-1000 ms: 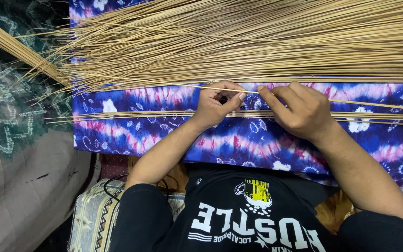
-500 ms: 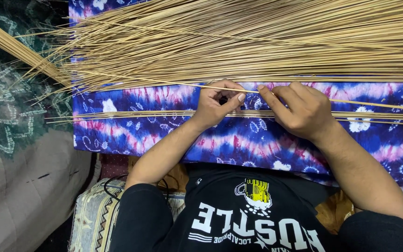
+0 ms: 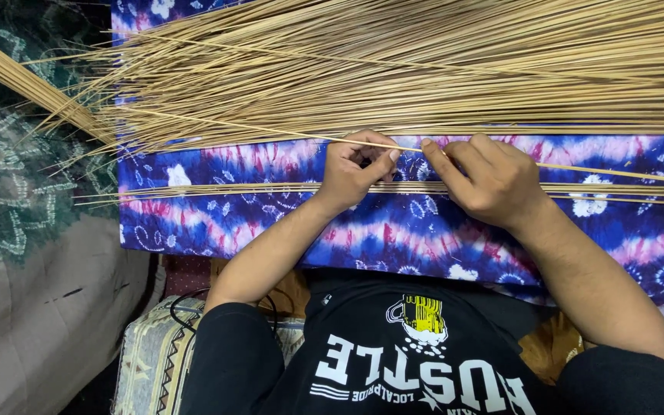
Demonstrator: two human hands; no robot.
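Head view: you are pinching one thin tan stick (image 3: 578, 170) between both hands. Your left hand (image 3: 355, 170) is closing thumb and fingers on it; your right hand (image 3: 489, 180) is clamping it just beside. The stick is lying across the tie-dyed cloth (image 3: 393, 230), between the big pile (image 3: 424, 69) and a small row (image 3: 217, 189). Hands are covering part of it; the pile is running out of frame on the right.
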